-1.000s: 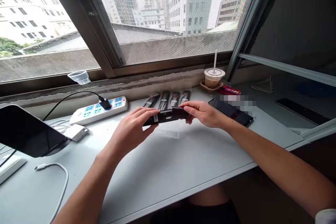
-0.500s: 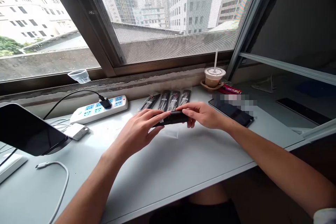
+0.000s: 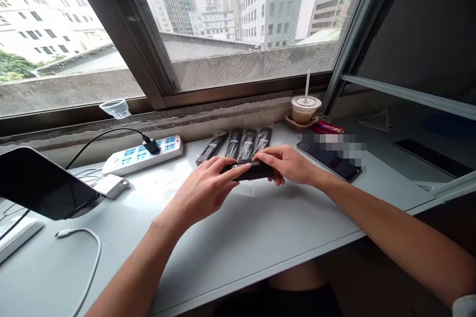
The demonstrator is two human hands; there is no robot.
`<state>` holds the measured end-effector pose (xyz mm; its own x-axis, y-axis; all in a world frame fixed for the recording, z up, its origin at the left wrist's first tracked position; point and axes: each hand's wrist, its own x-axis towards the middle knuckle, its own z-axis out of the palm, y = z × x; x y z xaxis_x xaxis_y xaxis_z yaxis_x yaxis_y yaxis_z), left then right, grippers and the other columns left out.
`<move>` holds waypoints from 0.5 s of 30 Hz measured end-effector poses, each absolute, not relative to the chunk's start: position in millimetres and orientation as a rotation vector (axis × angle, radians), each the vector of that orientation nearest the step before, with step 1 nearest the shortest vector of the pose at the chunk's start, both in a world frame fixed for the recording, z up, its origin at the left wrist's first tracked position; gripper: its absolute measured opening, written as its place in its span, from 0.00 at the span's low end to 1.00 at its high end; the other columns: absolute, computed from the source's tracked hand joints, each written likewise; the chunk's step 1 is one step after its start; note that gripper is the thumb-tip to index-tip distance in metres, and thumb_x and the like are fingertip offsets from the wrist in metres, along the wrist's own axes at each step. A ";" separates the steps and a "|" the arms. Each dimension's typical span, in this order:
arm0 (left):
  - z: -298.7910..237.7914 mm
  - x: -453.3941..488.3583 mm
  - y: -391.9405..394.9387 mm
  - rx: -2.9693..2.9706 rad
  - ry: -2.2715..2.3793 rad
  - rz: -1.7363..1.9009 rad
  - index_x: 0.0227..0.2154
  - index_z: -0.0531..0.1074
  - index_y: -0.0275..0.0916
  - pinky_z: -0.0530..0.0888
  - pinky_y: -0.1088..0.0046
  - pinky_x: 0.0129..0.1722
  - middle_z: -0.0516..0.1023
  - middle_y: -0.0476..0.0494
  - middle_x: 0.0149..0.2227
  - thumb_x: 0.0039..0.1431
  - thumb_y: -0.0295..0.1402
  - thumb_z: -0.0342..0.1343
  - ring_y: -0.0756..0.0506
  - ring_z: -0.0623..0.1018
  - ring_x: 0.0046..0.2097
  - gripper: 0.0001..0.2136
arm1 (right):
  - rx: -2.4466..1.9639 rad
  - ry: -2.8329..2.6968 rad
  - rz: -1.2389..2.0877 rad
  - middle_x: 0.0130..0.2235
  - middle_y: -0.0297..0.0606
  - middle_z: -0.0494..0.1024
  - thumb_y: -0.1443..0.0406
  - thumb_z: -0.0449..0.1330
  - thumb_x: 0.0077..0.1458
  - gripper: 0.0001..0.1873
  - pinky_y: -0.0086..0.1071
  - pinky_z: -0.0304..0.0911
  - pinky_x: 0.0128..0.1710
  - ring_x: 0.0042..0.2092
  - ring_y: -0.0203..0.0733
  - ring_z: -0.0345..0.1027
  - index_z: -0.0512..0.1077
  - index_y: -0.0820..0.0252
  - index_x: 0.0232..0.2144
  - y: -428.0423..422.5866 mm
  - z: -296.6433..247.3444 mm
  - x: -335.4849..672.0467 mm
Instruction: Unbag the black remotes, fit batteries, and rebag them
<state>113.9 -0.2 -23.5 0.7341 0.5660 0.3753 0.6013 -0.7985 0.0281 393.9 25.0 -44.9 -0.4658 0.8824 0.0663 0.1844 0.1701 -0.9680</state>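
Between my two hands is a small oblong black object (image 3: 256,172), held level just above the grey desk; its exact kind I cannot make out. My left hand (image 3: 208,181) grips its left end, index finger laid along the top and thumb underneath. The right end sits in my right hand (image 3: 290,164), its thumb and index finger on the upper edge and the other fingers curled below. Right behind lie several black items in clear plastic wrappers (image 3: 247,143), side by side, partly hidden by my fingers.
A white power strip (image 3: 143,154) with a black plug stands left, near a white charger (image 3: 112,185) and a white cable (image 3: 97,252). A tablet (image 3: 44,183) tilts at far left. An iced drink cup (image 3: 305,109) and a dark phone (image 3: 329,159) are on the right.
My left hand has shifted slightly right along the black object, its index finger reaching further across the top. The right hand keeps its hold. The view has moved a little.
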 end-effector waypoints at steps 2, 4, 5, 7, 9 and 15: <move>-24.0 115.2 -1.6 -2.844 -0.976 -0.578 0.70 0.65 0.51 0.79 0.51 0.51 0.75 0.36 0.60 0.72 0.28 0.52 0.35 0.77 0.54 0.26 | -0.991 -1.799 1.379 0.23 0.31 0.74 0.45 0.59 0.68 0.27 0.26 0.64 0.21 0.20 0.33 0.66 0.79 0.62 0.49 22.7 -44.4 392.2; -24.4 115.7 -2.6 -2.860 -0.982 -0.591 0.71 0.63 0.50 0.78 0.50 0.53 0.74 0.35 0.61 0.72 0.27 0.53 0.35 0.76 0.56 0.27 | -0.967 -1.817 1.418 0.23 0.28 0.72 0.45 0.60 0.67 0.27 0.26 0.61 0.20 0.21 0.33 0.65 0.77 0.59 0.53 21.0 -44.8 390.5; -24.5 115.9 -2.8 -2.869 -0.977 -0.598 0.71 0.62 0.50 0.78 0.50 0.53 0.74 0.35 0.61 0.71 0.27 0.53 0.35 0.75 0.56 0.28 | -0.967 -1.827 1.424 0.23 0.27 0.70 0.45 0.61 0.67 0.27 0.26 0.60 0.20 0.21 0.33 0.64 0.76 0.58 0.55 20.5 -45.7 389.6; -25.0 116.5 -3.0 -2.883 -0.957 -0.613 0.71 0.61 0.50 0.78 0.51 0.54 0.74 0.36 0.60 0.72 0.27 0.53 0.36 0.75 0.56 0.28 | -0.977 -1.863 1.396 0.22 0.26 0.68 0.45 0.60 0.68 0.27 0.26 0.58 0.21 0.22 0.34 0.63 0.75 0.57 0.57 20.5 -48.8 387.4; -25.6 117.9 -3.0 -2.896 -0.931 -0.628 0.71 0.61 0.51 0.78 0.51 0.55 0.74 0.36 0.60 0.72 0.27 0.53 0.36 0.76 0.56 0.28 | -0.954 -1.924 1.288 0.26 0.30 0.73 0.47 0.58 0.70 0.24 0.29 0.64 0.26 0.26 0.37 0.68 0.76 0.56 0.56 21.0 -52.9 384.9; -26.7 123.1 -3.0 -2.880 -0.836 -0.691 0.71 0.62 0.47 0.79 0.51 0.56 0.77 0.36 0.60 0.73 0.29 0.54 0.36 0.76 0.57 0.26 | -0.852 -2.095 0.895 0.53 0.43 0.80 0.53 0.55 0.73 0.18 0.40 0.68 0.56 0.54 0.48 0.74 0.74 0.57 0.55 20.7 -60.3 379.3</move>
<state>123.1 -3.0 -26.7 0.7518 0.4938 0.4371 0.5225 -0.8504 0.0619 379.3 20.7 -60.3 -0.5432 0.7700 0.3346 0.2910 0.5465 -0.7853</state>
